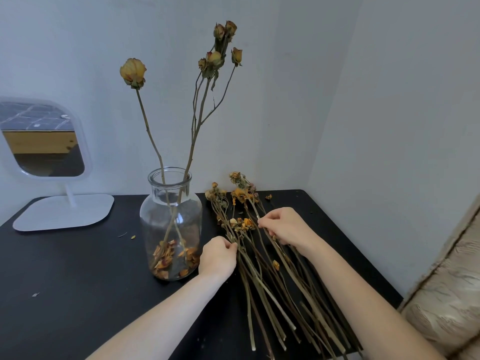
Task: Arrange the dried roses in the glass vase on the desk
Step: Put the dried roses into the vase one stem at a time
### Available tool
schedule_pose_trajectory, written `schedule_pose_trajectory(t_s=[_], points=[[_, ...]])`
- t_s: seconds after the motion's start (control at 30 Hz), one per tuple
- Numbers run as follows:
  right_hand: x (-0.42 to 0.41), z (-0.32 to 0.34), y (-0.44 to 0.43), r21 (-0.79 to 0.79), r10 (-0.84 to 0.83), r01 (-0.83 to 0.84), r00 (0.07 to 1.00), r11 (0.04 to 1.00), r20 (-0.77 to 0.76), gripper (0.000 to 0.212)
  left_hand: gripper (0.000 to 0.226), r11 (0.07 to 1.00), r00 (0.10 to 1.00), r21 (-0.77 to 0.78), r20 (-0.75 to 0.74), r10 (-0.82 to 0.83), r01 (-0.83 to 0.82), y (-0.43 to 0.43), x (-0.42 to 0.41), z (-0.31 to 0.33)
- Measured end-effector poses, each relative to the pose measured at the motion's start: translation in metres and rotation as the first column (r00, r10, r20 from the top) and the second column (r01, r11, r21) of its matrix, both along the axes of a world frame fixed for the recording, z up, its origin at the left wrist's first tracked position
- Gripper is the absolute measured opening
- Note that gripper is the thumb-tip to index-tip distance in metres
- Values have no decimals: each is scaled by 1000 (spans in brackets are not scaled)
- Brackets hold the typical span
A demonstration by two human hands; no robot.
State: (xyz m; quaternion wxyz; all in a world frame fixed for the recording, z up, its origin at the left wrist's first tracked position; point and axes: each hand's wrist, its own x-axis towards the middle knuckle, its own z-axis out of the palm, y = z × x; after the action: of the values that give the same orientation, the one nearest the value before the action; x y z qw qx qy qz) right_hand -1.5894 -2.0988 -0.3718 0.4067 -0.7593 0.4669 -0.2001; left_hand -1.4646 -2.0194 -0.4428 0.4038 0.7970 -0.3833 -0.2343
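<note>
A clear glass vase (170,224) stands on the black desk (78,281), with loose dried petals at its bottom. Two dried rose stems rise from it: one with a single yellow bloom (133,71), one branched with several buds (220,48). To the right of the vase lies a pile of dried roses (262,271), heads toward the wall. My left hand (218,257) pinches a stem at the left side of the pile. My right hand (283,226) pinches another stem near the flower heads.
A white standing mirror (44,141) with a flat base (65,213) sits at the desk's back left. Walls close in behind and to the right. A beige padded seat (446,294) is beside the desk's right edge. Petal crumbs dot the desktop.
</note>
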Motion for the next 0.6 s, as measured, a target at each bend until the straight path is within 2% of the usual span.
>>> schedule_pose_trajectory(t_s=[0.2,0.43,0.6], points=[[-2,-1,1,9,-5,5,1000,1000,13,15,49,995,997,58,-39,-74,76,3,4,0],[-5,1,1,-6,-6,6,1000,1000,19,15,21,1000,1000,10,2,-29,29,6,7,-1],[-7,-1,2,1,-11,11,1000,1000,9,15,32,994,999,104,40,23,-27,3,7,-1]])
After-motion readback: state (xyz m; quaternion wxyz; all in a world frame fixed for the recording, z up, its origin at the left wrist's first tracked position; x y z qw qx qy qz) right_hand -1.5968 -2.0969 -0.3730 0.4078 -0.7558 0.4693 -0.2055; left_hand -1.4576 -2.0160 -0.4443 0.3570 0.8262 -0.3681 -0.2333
